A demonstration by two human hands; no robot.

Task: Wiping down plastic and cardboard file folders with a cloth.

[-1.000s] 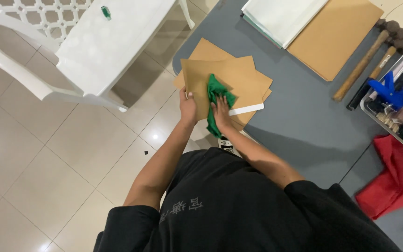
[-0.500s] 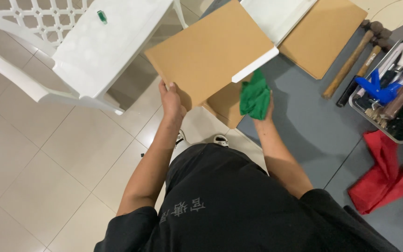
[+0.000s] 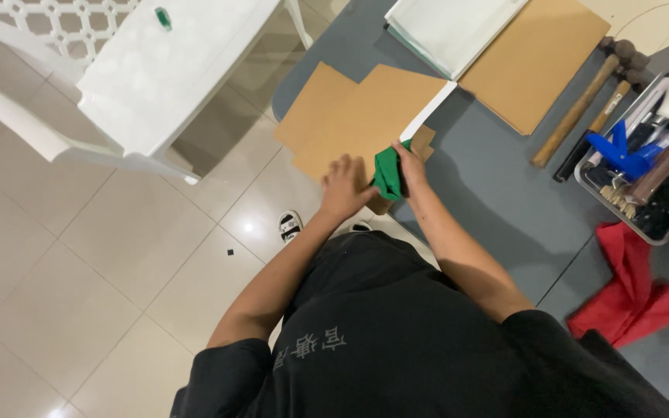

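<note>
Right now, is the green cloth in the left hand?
No, the green cloth is gripped by the right hand; the left hand lies flat on the brown board.

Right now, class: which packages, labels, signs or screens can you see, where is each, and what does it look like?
No packages, signs or screens.
Shirt print: pale characters in a short row on the black shirt, bottom centre.
Board strip: narrow white band along the brown board's edge, unmarked.

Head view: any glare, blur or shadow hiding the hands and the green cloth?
Head view: left hand slightly motion-blurred; right hand and green cloth read clearly on the brown boards; soft shadows on the grey table; a small glare spot on the floor tiles, away from the hands.
</note>
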